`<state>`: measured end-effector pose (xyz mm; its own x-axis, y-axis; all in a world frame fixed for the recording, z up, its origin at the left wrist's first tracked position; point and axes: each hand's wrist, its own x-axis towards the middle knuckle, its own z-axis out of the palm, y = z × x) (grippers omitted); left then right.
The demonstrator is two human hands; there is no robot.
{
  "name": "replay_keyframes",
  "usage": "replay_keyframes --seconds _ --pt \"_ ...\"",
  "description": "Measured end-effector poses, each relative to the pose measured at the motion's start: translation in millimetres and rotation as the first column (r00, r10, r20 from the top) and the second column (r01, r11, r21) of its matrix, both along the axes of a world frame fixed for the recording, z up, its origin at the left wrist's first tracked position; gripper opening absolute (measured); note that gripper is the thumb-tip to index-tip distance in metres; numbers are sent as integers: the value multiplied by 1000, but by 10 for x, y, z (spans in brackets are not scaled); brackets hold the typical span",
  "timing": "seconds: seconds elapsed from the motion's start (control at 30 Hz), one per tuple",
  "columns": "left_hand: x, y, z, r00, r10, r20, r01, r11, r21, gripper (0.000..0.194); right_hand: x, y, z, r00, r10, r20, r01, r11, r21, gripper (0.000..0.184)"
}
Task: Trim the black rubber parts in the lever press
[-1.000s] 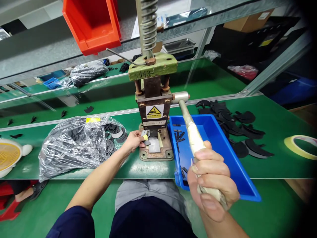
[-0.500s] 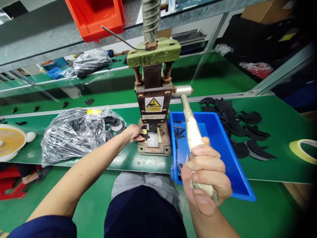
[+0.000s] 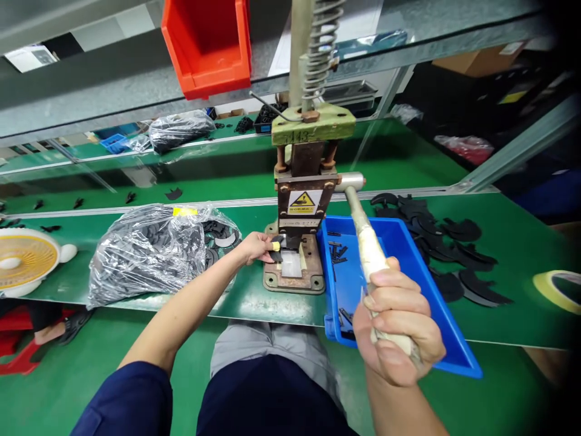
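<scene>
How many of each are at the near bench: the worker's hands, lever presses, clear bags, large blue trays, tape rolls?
Hands: 2, left hand and right hand
Lever press: 1
Clear bag: 1
Large blue tray: 1
Tape roll: 1
Total: 6

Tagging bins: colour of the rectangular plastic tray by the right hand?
Blue rectangular plastic tray; the head view shows it best.
</scene>
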<state>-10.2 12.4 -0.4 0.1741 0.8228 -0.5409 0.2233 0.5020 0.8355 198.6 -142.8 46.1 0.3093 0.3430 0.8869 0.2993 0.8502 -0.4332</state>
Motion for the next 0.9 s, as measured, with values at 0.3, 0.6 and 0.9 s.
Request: replay_keyframes --seconds 0.3,0.6,0.9 --pt "-1084 170 59 853 294 -431 -69 883 464 10 -103 129 30 994 -23 -104 39 988 151 10" --pt "-1248 -346 -141 391 48 -919 730 592 341 25 -129 134 46 992 -24 -123 44 985 164 9" --pt "-960 -1198 -308 431 12 -902 817 418 397 47 -116 95 70 995 -36 -92 47 992 120 4"
